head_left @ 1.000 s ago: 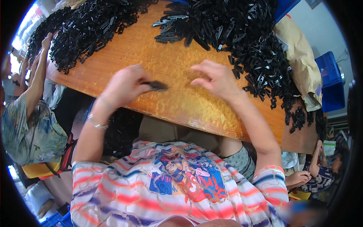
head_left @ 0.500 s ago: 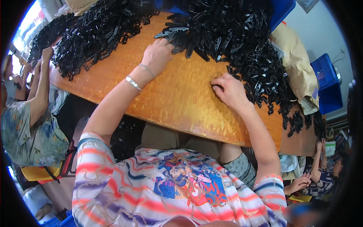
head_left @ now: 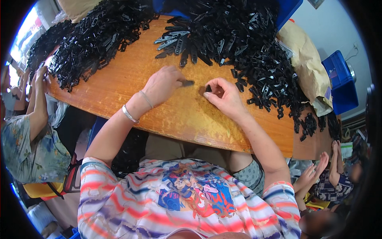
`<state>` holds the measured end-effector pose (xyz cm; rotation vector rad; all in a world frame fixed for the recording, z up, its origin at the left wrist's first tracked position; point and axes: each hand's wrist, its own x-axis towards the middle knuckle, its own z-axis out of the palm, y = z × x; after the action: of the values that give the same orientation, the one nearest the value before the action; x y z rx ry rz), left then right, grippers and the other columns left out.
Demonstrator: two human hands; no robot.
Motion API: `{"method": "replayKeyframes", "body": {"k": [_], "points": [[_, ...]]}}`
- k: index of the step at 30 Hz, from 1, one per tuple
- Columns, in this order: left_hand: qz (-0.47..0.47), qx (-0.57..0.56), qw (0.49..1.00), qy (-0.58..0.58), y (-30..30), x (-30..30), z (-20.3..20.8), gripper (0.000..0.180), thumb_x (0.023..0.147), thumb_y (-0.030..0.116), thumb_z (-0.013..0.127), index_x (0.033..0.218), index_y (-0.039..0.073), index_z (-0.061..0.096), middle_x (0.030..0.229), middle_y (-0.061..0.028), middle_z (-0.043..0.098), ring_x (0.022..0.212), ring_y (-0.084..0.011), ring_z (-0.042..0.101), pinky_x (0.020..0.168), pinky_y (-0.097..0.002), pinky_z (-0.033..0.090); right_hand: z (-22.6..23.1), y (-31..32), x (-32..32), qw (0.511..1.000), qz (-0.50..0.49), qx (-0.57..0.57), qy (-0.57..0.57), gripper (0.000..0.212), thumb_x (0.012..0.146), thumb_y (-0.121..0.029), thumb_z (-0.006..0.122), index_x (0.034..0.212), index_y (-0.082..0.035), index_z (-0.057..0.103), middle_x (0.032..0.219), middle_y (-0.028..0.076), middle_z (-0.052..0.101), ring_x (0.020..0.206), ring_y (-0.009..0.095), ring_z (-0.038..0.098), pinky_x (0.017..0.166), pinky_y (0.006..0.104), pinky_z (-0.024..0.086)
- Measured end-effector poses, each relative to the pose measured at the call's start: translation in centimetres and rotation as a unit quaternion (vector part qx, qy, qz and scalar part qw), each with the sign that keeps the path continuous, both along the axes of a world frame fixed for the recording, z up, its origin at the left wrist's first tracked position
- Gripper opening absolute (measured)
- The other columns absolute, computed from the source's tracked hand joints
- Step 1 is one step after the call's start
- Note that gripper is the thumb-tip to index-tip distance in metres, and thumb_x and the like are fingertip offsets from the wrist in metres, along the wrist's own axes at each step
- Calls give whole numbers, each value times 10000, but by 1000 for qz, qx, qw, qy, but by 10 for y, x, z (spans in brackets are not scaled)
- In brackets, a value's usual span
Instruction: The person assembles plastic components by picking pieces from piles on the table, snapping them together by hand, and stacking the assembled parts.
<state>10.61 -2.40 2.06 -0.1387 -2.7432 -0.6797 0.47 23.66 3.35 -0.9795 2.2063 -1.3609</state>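
Here, the left hand (head_left: 165, 83) had returned from the pile (head_left: 238, 44) with fingers gripping a black clip (head_left: 187, 83). The right hand (head_left: 225, 95) pinched a second piece (head_left: 208, 88) over the counter (head_left: 131, 79), both ready for joining.

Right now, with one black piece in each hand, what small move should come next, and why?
Probably bring the two pieces together. The left hand holds a black piece pointing right, the right hand pinches a smaller one close by, and only a short gap of bare table lies between them.
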Motion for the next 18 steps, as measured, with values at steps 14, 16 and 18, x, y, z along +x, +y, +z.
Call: {"method": "replayKeyframes", "body": {"k": [14, 16, 18], "points": [[43, 37, 998, 37, -1, 23, -14, 213, 900, 143, 830, 1074, 42, 760, 1028, -127, 670, 1063, -361, 653, 930, -456, 537, 5, 5, 9, 913, -14, 188, 363, 162, 874, -61, 841, 1024, -35, 785, 957, 118, 694, 807, 271, 720, 738, 378, 574], [41, 39, 998, 37, 2, 23, -16, 198, 900, 142, 828, 1057, 43, 758, 1030, -126, 672, 1063, -362, 653, 928, -458, 537, 14, -14, 13, 949, -28, 150, 277, 193, 863, -81, 867, 1046, -54, 812, 962, 104, 696, 818, 273, 721, 746, 400, 574], [38, 41, 998, 38, 3, 22, -17, 184, 901, 141, 827, 1040, 44, 757, 1032, -125, 675, 1063, -362, 652, 926, -459, 537, 5, -30, 11, 964, -33, 84, 251, 210, 856, -89, 877, 1057, -63, 821, 962, 97, 695, 826, 275, 721, 744, 402, 570]]}}
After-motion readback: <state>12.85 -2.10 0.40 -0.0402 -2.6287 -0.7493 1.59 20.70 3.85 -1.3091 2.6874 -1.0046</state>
